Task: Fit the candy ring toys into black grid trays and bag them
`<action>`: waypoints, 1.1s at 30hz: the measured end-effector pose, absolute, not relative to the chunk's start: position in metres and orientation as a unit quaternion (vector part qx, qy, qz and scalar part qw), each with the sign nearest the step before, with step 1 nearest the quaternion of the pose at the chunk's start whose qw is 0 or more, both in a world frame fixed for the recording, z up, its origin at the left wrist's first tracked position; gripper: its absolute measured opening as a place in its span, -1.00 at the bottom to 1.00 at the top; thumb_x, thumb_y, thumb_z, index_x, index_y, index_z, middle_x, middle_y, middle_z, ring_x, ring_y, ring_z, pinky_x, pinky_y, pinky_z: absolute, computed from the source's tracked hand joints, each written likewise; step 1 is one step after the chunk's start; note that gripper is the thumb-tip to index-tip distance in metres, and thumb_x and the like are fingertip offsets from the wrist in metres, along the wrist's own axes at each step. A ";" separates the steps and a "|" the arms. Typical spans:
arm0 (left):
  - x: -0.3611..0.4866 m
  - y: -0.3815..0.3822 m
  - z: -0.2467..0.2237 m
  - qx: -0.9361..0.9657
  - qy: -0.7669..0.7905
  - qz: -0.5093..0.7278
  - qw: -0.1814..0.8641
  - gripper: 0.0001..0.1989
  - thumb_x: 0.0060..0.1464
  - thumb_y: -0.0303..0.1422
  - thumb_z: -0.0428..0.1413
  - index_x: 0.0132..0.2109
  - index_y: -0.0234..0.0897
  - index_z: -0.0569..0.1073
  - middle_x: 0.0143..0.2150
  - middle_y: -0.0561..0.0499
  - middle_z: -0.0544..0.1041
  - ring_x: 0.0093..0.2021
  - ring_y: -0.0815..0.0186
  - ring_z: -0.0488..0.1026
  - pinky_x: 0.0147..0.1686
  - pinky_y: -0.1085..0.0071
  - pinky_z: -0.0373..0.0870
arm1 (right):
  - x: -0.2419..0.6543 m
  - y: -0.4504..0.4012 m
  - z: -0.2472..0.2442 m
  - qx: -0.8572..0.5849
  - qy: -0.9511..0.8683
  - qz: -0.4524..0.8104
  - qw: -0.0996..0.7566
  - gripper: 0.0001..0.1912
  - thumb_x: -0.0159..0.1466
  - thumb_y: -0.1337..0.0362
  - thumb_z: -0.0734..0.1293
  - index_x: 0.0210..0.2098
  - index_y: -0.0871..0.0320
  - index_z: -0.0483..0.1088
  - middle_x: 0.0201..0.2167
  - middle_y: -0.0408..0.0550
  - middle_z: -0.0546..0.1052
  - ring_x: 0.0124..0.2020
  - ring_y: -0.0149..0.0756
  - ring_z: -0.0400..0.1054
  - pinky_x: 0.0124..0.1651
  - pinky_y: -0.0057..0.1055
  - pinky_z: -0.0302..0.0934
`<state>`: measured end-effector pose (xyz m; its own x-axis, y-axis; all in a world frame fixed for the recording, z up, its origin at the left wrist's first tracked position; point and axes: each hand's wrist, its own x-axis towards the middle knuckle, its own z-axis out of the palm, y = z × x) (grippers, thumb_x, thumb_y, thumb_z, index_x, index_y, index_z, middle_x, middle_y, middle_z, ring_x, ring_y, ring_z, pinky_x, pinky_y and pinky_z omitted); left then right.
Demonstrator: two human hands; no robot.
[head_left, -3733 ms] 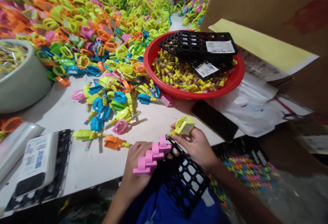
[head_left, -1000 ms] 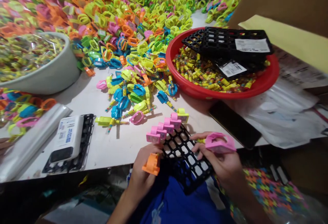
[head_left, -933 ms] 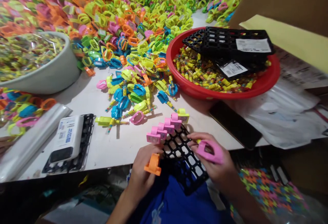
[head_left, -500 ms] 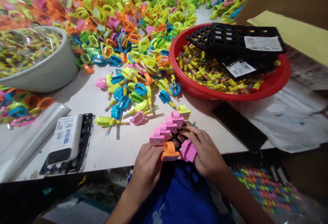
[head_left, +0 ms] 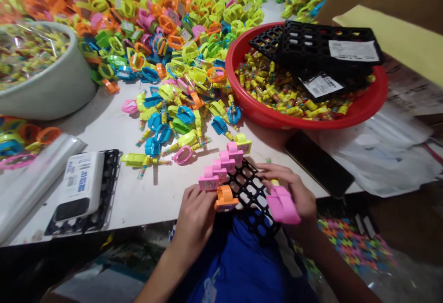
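A black plastic grid tray (head_left: 246,184) slants over the table edge above my lap. Along its left side stand several pink toy watches (head_left: 218,170), a yellow one (head_left: 242,143) at the far end and an orange one (head_left: 225,196) at the near end. My left hand (head_left: 196,213) is closed on the tray's left edge, its fingertips partly hidden behind the watches. In my right hand (head_left: 300,196) is a pink toy watch (head_left: 283,205), just right of the tray. A bit of yellow shows at its top, by my fingers.
Toy watches with candy tubes (head_left: 185,114) lie ahead, before a large watch heap (head_left: 166,12). A red basin (head_left: 238,97) of candy tubes holds black trays (head_left: 328,49). A phone (head_left: 318,164) lies right; a grey tub (head_left: 51,81) and white device (head_left: 81,183) stand left.
My right hand has drawn the pink toy watch to the right, away from the orange one, uncovering more of the grid. My left hand keeps its place on the tray. The view has shifted slightly.
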<state>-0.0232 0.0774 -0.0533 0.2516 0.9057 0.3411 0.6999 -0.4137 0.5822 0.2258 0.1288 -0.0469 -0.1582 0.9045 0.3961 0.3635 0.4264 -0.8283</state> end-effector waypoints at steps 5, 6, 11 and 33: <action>-0.021 0.079 -0.048 0.790 0.512 0.314 0.124 -0.65 0.35 -0.64 -0.02 0.11 -0.23 0.49 -0.08 -0.07 0.66 -0.07 0.13 0.50 -0.08 0.26 0.37 | 0.207 0.122 -0.021 -0.474 -0.606 0.420 0.481 -0.95 0.45 0.27 0.44 -0.19 0.03 0.54 -0.13 -0.01 0.72 -0.05 -0.09 0.67 0.01 -0.18 0.60; -0.022 0.079 -0.047 0.793 0.510 0.312 0.117 -0.64 0.34 -0.65 -0.02 0.12 -0.24 0.49 -0.07 -0.08 0.66 -0.06 0.12 0.51 -0.07 0.26 0.38 | 0.204 0.122 -0.019 -0.470 -0.601 0.443 0.471 -0.94 0.43 0.27 0.44 -0.21 0.03 0.56 -0.13 0.00 0.70 -0.08 -0.09 0.66 -0.04 -0.20 0.61; -0.024 0.079 -0.052 0.789 0.502 0.330 0.128 -0.65 0.34 -0.63 -0.01 0.13 -0.24 0.49 -0.03 -0.09 0.67 -0.03 0.12 0.53 -0.05 0.26 0.41 | 0.188 0.125 -0.032 -0.462 -0.563 0.506 0.462 -0.90 0.35 0.23 0.51 -0.14 0.06 0.62 -0.14 -0.02 0.65 -0.18 -0.16 0.62 -0.13 -0.29 0.58; -0.024 0.054 -0.060 0.633 0.558 0.512 0.160 -0.58 0.39 -0.33 0.24 0.32 -0.12 0.44 0.12 -0.07 0.53 0.16 0.21 0.51 0.20 0.33 0.48 | 0.190 0.131 -0.047 -0.464 -0.758 0.342 0.306 -0.66 0.32 0.50 0.23 -0.04 0.05 0.48 -0.10 0.00 0.69 -0.06 -0.15 0.64 0.03 -0.30 0.55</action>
<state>-0.0238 0.0543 -0.0604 -0.1463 0.8706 0.4697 0.5419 -0.3267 0.7743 0.1904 0.1314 -0.0466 -0.3812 0.9127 0.1471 0.4938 0.3355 -0.8022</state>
